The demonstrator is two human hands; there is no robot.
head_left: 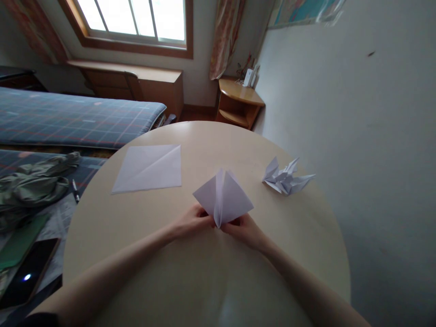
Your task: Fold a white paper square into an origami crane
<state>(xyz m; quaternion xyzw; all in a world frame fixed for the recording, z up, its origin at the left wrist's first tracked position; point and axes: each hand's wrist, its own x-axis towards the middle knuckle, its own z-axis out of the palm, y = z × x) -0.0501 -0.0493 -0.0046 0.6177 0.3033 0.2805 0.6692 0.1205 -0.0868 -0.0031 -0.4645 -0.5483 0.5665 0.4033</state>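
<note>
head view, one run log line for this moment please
left hand: pinches folded paper | right hand: pinches same paper | flat sheet: left on table | finished paper figure: right

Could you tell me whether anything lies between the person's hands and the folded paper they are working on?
Nothing visible does. The left hand and right hand both already pinch the lower corner of the folded paper; the flat sheet and finished origami lie apart.

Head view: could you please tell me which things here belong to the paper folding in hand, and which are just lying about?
In hand:
- half-folded paper, pinched at its lower corner by the left hand and right hand
- flat creased sheet
- finished folded paper figure
- round table

Lying about:
- green jacket
- pen
- dark phone
- bed
</note>
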